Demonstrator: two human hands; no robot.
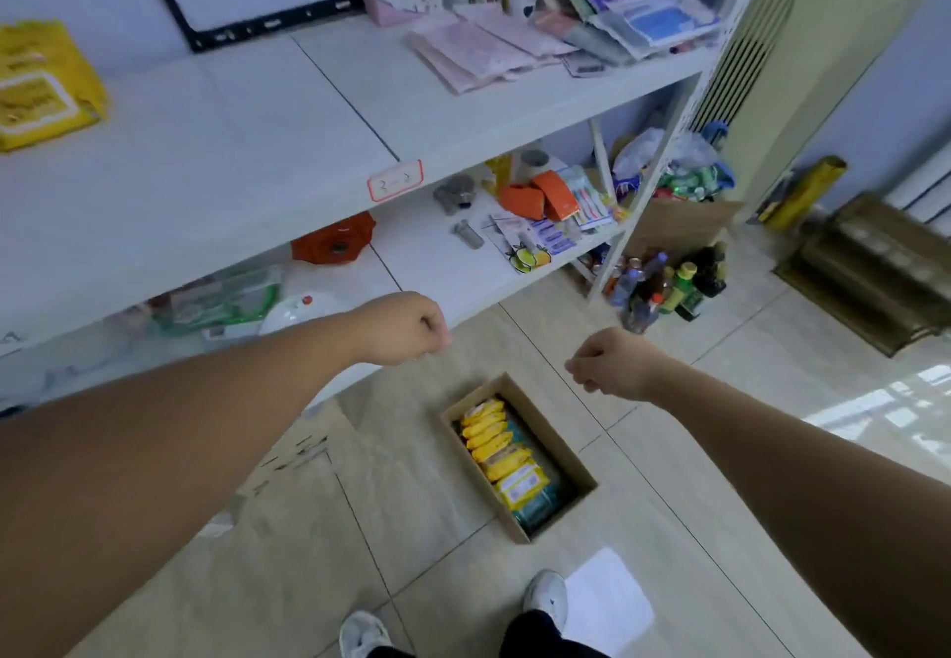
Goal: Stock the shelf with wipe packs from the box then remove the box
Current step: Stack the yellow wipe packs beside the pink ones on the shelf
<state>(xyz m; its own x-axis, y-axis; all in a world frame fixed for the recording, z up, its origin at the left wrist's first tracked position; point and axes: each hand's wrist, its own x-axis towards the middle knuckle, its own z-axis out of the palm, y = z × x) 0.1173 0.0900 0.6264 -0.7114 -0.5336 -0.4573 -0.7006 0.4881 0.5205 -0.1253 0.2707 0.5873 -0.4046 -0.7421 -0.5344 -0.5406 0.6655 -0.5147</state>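
Observation:
An open cardboard box (558, 444) sits on the tiled floor below me, holding several yellow wipe packs (496, 439) stood on edge over teal packs. One yellow wipe pack (43, 84) lies on the white shelf (231, 143) at the far left. My left hand (406, 328) hangs in front of the lower shelf edge, fingers curled, holding nothing. My right hand (610, 361) hangs above and to the right of the box, fingers loosely curled, also holding nothing.
The shelf's right end holds pink papers (478, 53) and packets. The lower shelf (453, 266) carries orange items and small goods. Bottles (669, 282) and a filled carton (679, 215) stand on the floor at the right. My shoes (548, 595) are near a white sheet (610, 601).

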